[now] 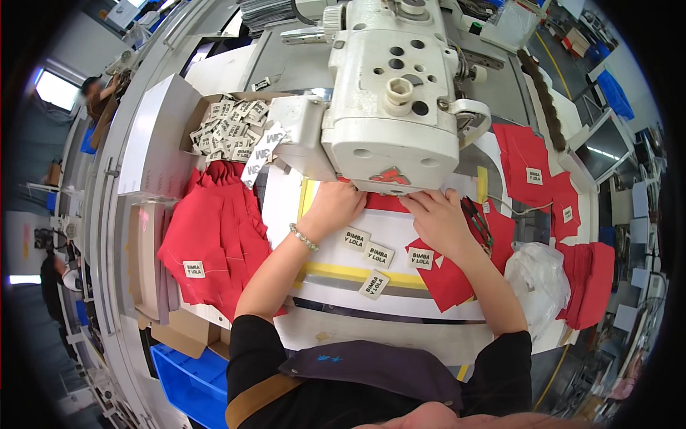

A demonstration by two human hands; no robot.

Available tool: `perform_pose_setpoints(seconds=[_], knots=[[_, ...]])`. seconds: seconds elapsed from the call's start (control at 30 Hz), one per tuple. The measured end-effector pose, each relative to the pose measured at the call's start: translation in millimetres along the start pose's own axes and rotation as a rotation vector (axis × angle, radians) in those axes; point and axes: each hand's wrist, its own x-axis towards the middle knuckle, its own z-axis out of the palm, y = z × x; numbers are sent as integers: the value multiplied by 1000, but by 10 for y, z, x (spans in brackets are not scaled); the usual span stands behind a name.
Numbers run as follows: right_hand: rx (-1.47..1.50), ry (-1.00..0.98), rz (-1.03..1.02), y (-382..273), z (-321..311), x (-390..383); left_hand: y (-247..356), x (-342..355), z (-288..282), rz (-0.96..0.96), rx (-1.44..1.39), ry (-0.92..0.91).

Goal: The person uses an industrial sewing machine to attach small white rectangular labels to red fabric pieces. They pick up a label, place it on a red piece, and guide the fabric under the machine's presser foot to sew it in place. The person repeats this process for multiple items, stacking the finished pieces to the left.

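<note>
A white industrial sewing machine [389, 136] stands in front of me, its head low over a strip of red fabric [386, 203]. My left hand [336, 207], with a beaded bracelet at the wrist, reaches to the left end of this strip. Its fingertips are hidden by the machine head. My right hand [437, 220] lies over the strip's right end, fingers apart and stretched out. Several pale printed labels [377, 254] lie on the white work plate between my forearms. Beneath my right forearm is a red piece [446, 286] with a label on it. Dark-handled scissors [476, 223] lie beside that hand.
At the left, a box holds many loose labels [232, 129], above a stack of red pieces [214, 229]. More red pieces [522, 161] lie at the right, near a clear plastic bag [536, 286]. A blue crate [189, 382] stands low at the left.
</note>
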Motion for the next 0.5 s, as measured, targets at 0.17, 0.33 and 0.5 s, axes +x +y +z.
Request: perform_pose_setpoints(seconds=[0.17,0.33,0.5], knots=[[-11,45,-48,-181,91,-22,-43,-99,-206,2,88,-7],[-14,97,-72,-293,211,-6,-44,-245,-340,-18,96,76],[-1,110,-70,-271,194,7,-14,-270,-260,207,59,183]])
